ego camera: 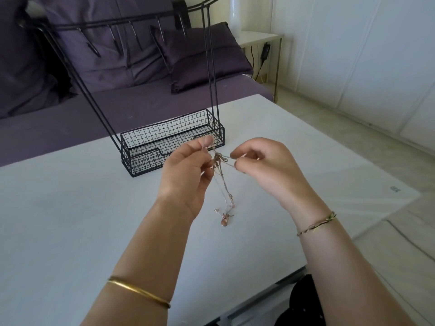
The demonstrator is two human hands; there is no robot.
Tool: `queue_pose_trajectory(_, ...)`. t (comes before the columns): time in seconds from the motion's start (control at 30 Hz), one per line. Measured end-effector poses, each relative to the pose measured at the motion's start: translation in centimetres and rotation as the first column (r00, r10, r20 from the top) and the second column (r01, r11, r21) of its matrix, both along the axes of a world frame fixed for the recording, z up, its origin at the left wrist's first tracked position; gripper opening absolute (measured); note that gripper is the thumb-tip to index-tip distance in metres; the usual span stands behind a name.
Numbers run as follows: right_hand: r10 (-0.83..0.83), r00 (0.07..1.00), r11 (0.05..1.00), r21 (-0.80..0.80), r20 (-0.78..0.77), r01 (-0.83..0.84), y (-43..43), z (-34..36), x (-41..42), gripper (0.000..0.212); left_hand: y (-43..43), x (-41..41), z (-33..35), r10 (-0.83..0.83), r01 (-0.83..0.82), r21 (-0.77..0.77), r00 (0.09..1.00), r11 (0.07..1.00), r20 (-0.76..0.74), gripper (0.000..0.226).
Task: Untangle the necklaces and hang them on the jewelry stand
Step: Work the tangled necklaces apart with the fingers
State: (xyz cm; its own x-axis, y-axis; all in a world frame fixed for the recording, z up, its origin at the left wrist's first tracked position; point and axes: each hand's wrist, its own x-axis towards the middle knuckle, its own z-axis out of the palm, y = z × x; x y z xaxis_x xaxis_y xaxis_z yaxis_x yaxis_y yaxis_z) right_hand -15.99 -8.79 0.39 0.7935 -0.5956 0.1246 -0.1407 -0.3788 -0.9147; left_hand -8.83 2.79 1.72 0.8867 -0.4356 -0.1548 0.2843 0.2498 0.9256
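Thin rose-gold necklaces (pixel 220 161) hang in a knotted tangle between my two hands above the white table (pixel 70 208). My left hand (pixel 186 175) pinches the chains at the top of the knot. My right hand (pixel 263 165) pinches a strand pulled out sideways from the knot. The loose chain ends and a small pinkish pendant (pixel 223 221) trail down onto the table. The black wire jewelry stand (pixel 171 142) stands just behind my hands, with a mesh basket base and a top bar of hooks (pixel 131 24) that carries no necklace.
A purple sofa with cushions (pixel 202 57) sits behind the table. A small white side table (pixel 259 37) with cables stands at the back right. The table's right edge (pixel 376 222) drops to a pale floor.
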Motion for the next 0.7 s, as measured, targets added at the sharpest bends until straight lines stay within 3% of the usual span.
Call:
queue_pose_trajectory(0.1, -0.181, 0.983, 0.933, -0.324, -0.04, 0.159, 0.1, -0.8, 0.3, 0.019, -0.2, -0.1, -0.1, 0.026, -0.026, 0.024, 1.0, 0.999, 0.009, 0.031)
queue_pose_trajectory(0.17, -0.303, 0.942, 0.861, -0.383, 0.142, 0.334, 0.6, -1.3, 0.7, 0.019, -0.5, -0.2, -0.2, 0.03, -0.03, 0.013, 0.999, 0.999, -0.027, 0.03)
queue_pose_trajectory(0.2, -0.308, 0.912, 0.884, -0.273, 0.271, 0.38, 0.7, -1.4, 0.9, 0.017, -0.6, -0.2, -0.2, 0.04, -0.041, -0.003, 0.997, 0.999, -0.063, 0.03)
queue_pose_trajectory(0.27, -0.34, 0.828, 0.939, 0.213, 0.446, 0.271, 0.6, -0.8, 1.1, 0.014, -0.7, 0.1, -0.3, 0.057, -0.062, -0.029, 0.989, 0.998, -0.14, 0.029)
queue_pose_trajectory(0.33, -0.381, 0.814, 0.751, 0.66, 0.439, -0.004, 0.5, -0.2, 1.0, 0.011, -0.5, 0.4, -0.5, 0.051, -0.061, -0.043, 0.978, 0.997, -0.203, 0.029)
queue_pose_trajectory(0.4, -0.36, 0.853, 0.584, 0.804, 0.378, -0.109, 0.6, -0.1, 1.1, 0.012, -0.5, 0.5, -0.6, 0.034, -0.052, -0.068, 0.969, 0.996, -0.247, 0.028)
queue_pose_trajectory(0.47, -0.343, 0.864, 0.534, 0.833, 0.369, -0.144, 0.7, 0.0, 1.2, 0.014, -0.5, 0.5, -0.7, 0.027, -0.052, -0.084, 0.963, 0.995, -0.268, 0.028)
queue_pose_trajectory(0.5, -0.337, 0.866, 0.559, 0.819, 0.369, -0.132, 0.6, 0.1, 1.2, 0.015, -0.4, 0.5, -0.7, 0.035, -0.062, -0.092, 0.96, 0.994, -0.277, 0.028)
queue_pose_trajectory(0.57, -0.316, 0.884, 0.736, 0.677, 0.343, 0.0, 0.1, -0.2, 1.2, 0.015, -0.3, 0.7, -0.7, 0.055, -0.09, -0.106, 0.955, 0.99, -0.293, 0.029)
queue_pose_trajectory(0.63, -0.293, 0.908, 0.918, 0.352, 0.299, 0.18, -0.4, -0.5, 1.0, 0.013, -0.2, 0.9, -0.8, 0.061, -0.094, -0.102, 0.957, 0.99, -0.283, 0.03)
queue_pose_trajectory(0.7, -0.275, 0.921, 0.957, -0.009, 0.275, 0.289, -0.6, -0.6, 0.9, 0.011, -0.4, 0.8, -0.7, 0.06, -0.086, -0.092, 0.966, 0.992, -0.251, 0.029)
